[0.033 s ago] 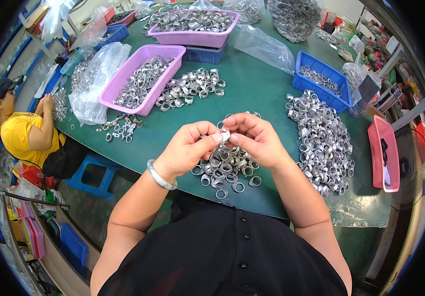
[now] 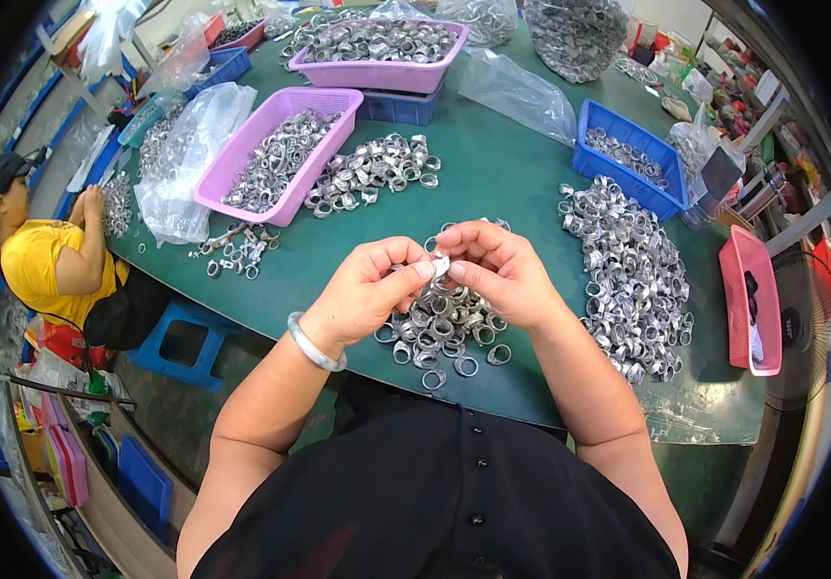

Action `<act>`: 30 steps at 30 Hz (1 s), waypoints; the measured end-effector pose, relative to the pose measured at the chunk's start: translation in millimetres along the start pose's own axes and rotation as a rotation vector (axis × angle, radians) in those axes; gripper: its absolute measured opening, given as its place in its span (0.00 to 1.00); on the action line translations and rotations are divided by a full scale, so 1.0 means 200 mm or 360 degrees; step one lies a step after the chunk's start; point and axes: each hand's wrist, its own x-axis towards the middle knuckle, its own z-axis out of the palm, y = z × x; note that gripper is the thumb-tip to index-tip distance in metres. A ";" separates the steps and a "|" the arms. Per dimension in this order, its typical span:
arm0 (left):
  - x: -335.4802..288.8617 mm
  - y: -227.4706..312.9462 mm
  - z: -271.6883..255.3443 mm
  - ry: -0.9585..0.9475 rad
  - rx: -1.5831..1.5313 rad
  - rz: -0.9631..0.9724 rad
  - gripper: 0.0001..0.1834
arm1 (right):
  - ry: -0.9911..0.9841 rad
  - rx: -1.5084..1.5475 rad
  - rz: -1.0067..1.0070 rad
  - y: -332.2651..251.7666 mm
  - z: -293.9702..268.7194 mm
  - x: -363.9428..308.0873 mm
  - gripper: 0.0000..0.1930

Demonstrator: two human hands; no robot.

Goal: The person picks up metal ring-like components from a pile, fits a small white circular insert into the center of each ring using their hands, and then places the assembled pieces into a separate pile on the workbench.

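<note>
Between the fingertips of both hands is a small silver-grey metal ring (image 2: 441,266), partly hidden by the fingers. My left hand (image 2: 378,288) pinches it from one side, with a pale bangle on that wrist. My right hand (image 2: 499,273) grips its other side with thumb and forefinger. Just below my hands lies a heap of similar loose rings (image 2: 439,333) on the green table (image 2: 512,183). A larger pile of metal rings (image 2: 627,275) spreads to the right, and a smaller ring pile (image 2: 377,172) lies beyond my left hand.
A purple basket (image 2: 205,189) of rings stands left, another purple basket (image 2: 377,75) farther back. On the right are a blue basket (image 2: 627,174) and a pink tray (image 2: 767,318). Clear plastic bags (image 2: 521,95) lie about. A co-worker in yellow (image 2: 54,265) handles pieces at the left edge.
</note>
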 end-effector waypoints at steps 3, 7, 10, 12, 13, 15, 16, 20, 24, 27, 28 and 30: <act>0.00 0.00 0.00 -0.0002 0.0013 -0.0001 0.05 | -0.0008 0.0001 0.0006 0.00 0.00 0.00 0.13; 0.00 -0.02 -0.01 0.0004 0.0051 0.0050 0.04 | 0.0022 0.0004 0.0010 -0.02 0.01 -0.01 0.13; 0.00 -0.01 -0.01 0.0002 0.0076 0.0063 0.04 | 0.0033 -0.0027 -0.0037 -0.02 0.01 -0.01 0.14; 0.00 -0.01 0.00 0.0003 0.0089 0.0059 0.04 | 0.0052 -0.0133 -0.0085 -0.02 0.02 -0.01 0.14; 0.01 -0.02 0.00 0.0012 0.0100 0.0058 0.04 | 0.0052 -0.0132 -0.0085 -0.02 0.02 -0.01 0.14; 0.01 -0.03 0.00 0.0020 0.0111 0.0056 0.04 | 0.0076 -0.0231 -0.0178 -0.01 0.02 -0.01 0.14; 0.01 -0.04 -0.01 0.0010 0.0094 0.0088 0.04 | 0.0074 -0.0230 -0.0179 -0.01 0.02 -0.01 0.14; 0.01 -0.05 -0.01 0.0003 0.0081 0.0093 0.06 | 0.0083 -0.0376 -0.0263 0.00 0.02 -0.01 0.14; 0.01 -0.06 -0.01 0.0009 0.0076 0.0105 0.06 | 0.0094 -0.0433 -0.0315 0.00 0.02 -0.01 0.14; 0.02 -0.07 -0.01 0.0048 0.0141 0.0162 0.05 | 0.0097 -0.0416 -0.0328 0.00 0.03 -0.01 0.14; 0.02 -0.07 -0.01 0.0038 0.0153 0.0175 0.05 | 0.0098 -0.0416 -0.0328 -0.01 0.03 -0.01 0.14; 0.02 -0.07 -0.02 0.0027 0.0164 0.0188 0.06 | 0.0095 -0.0436 -0.0366 -0.01 0.03 -0.01 0.14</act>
